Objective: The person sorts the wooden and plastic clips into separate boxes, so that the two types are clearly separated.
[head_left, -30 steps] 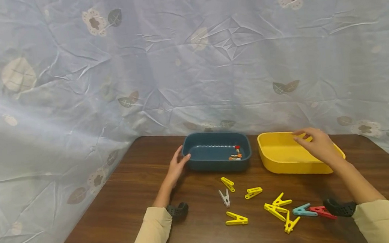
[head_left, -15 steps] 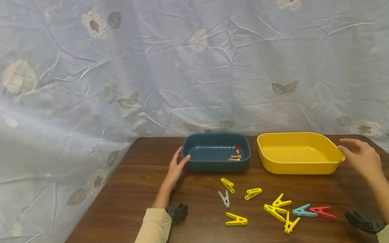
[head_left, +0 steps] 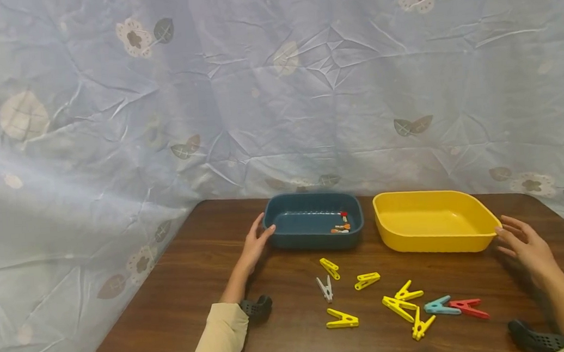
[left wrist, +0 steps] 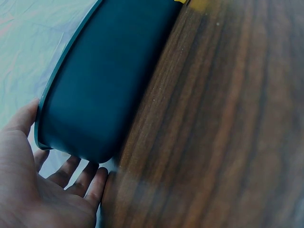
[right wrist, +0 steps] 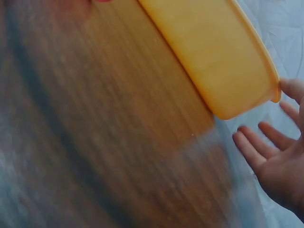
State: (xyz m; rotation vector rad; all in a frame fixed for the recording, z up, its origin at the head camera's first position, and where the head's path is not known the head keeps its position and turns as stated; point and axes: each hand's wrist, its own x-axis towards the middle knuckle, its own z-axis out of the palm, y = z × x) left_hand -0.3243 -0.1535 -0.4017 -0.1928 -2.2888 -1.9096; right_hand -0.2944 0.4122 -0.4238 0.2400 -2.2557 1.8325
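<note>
My left hand [head_left: 255, 247] rests against the left end of a dark blue plastic tub [head_left: 311, 241]. In the left wrist view its thumb touches the tub's rim, and the other fingers lie loosely extended along the end wall. A few small red, orange and white pieces [head_left: 343, 227] lie inside this tub, too small to tell. At the right end of a yellow plastic tub [head_left: 434, 243] is my right hand [head_left: 530, 248]. Its thumb touches the rim corner in the right wrist view, while its other fingers spread apart from the wall. Neither hand grips anything.
In front of the tubs lie several yellow clothespins [head_left: 343, 319], a grey clothespin [head_left: 325, 289], a light blue clothespin [head_left: 442, 306] and a red clothespin [head_left: 469, 308]. The brown wooden table [head_left: 173, 303] ends at a patterned curtain [head_left: 278, 116] behind.
My right hand has moved from above the yellow tub, rightward and down to its right end, its fingers spreading. The left hand and both tubs have stayed in place.
</note>
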